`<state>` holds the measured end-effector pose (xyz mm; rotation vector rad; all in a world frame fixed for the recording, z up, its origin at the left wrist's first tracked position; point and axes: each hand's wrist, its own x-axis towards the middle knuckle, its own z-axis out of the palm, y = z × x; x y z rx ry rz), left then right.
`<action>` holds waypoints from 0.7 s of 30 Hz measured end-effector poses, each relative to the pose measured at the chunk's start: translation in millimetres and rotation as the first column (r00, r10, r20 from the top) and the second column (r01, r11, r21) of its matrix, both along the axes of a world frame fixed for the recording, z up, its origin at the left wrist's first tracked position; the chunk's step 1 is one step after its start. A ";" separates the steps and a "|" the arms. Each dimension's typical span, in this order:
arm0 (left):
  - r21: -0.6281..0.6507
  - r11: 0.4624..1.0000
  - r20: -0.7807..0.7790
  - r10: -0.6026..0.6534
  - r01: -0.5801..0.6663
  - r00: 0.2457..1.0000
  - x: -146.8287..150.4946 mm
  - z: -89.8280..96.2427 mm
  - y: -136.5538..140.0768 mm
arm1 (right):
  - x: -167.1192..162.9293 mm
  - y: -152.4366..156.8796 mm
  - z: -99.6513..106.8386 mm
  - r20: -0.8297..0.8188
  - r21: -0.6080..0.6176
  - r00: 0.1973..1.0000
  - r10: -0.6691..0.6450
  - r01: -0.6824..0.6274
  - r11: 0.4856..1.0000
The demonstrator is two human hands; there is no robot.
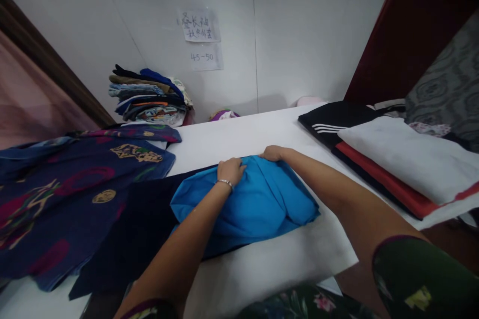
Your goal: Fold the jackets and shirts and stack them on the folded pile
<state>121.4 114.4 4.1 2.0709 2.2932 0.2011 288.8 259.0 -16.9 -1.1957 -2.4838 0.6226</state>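
Blue cloth (258, 204) lies in the middle of the white table (217, 139), directly in front of the person, rucked into a rough, loose rectangle. Judging by how it lies, the folding looks partly done: its right end seems turned in, with a slanting crease near that end, while its left end bulges loosely. Navy cloth (116, 234) runs flat from under it to the left and shows as a thin strip along its near edge; that stretch appears not yet folded, and whether both are one garment I cannot tell. The left hand (230, 172), with a bracelet (225, 183) at its wrist, rests on top of the blue near its far edge, fingers close together and curled down; whether they pinch or only press is hidden. Just beyond, to its right, the right hand (273, 153) touches the far edge, fingers bent and together, tips out of sight, so its grip cannot be told either. Left of the work, a patterned denim garment (75, 174) lies spread out, overlapping the navy. Behind that stands a pile (149, 102) of folded clothes. To the right lie a black garment (337, 117) with white stripes and a white cloth (404, 154) over red cloth (385, 179). Two paper notes (202, 25) hang on the wall (299, 25).
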 end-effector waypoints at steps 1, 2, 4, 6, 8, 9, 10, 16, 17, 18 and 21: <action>-0.086 0.995 0.033 0.061 -0.058 0.998 -4.8 -5.7 5.4 | -2.3 -1.0 0.3 0.022 0.003 1.000 -0.012 0.012 1.000; -0.144 0.985 0.053 0.108 -0.099 0.993 -8.8 -11.4 9.6 | -3.7 -3.1 1.6 0.042 0.007 0.999 -0.022 0.022 1.000; -0.173 0.975 0.065 0.150 -0.137 0.986 -14.0 -21.3 13.7 | -3.2 -10.7 5.8 0.048 0.027 0.998 -0.037 0.036 0.999; -0.142 0.980 0.068 0.152 -0.142 0.986 -15.7 -28.1 13.6 | 0.4 -21.5 9.2 -0.007 0.090 0.999 -0.050 0.051 0.995; -0.110 0.984 0.080 0.150 -0.141 0.985 -15.8 -32.4 12.2 | 5.1 -33.8 7.0 -0.056 0.183 0.998 -0.032 0.042 0.982; -0.099 0.985 0.089 0.149 -0.140 0.985 -16.0 -34.0 12.0 | 7.2 -39.9 3.1 -0.041 0.214 0.999 -0.004 0.013 0.977; -0.094 0.985 0.097 0.151 -0.142 0.984 -16.5 -35.1 12.3 | 9.1 -45.6 -2.4 0.002 0.224 1.000 0.032 -0.031 0.974; -0.002 0.994 0.140 0.106 -0.106 0.984 -20.8 -20.0 8.2 | 14.3 -61.3 -34.3 0.217 0.135 0.968 0.122 -0.154 0.979; 0.062 0.996 0.132 0.054 -0.062 0.990 -20.5 -13.1 1.0 | 14.5 -61.2 -35.6 0.217 0.138 0.968 0.123 -0.155 0.978; 0.125 0.992 0.109 -0.011 -0.003 0.994 -20.4 -6.1 -9.1 | 14.7 -60.8 -35.9 0.216 0.142 0.968 0.125 -0.158 0.977; 0.198 0.960 -0.023 -0.197 0.197 0.980 -25.8 4.8 -50.7 | 14.7 -59.7 -34.6 0.212 0.144 0.969 0.128 -0.161 0.976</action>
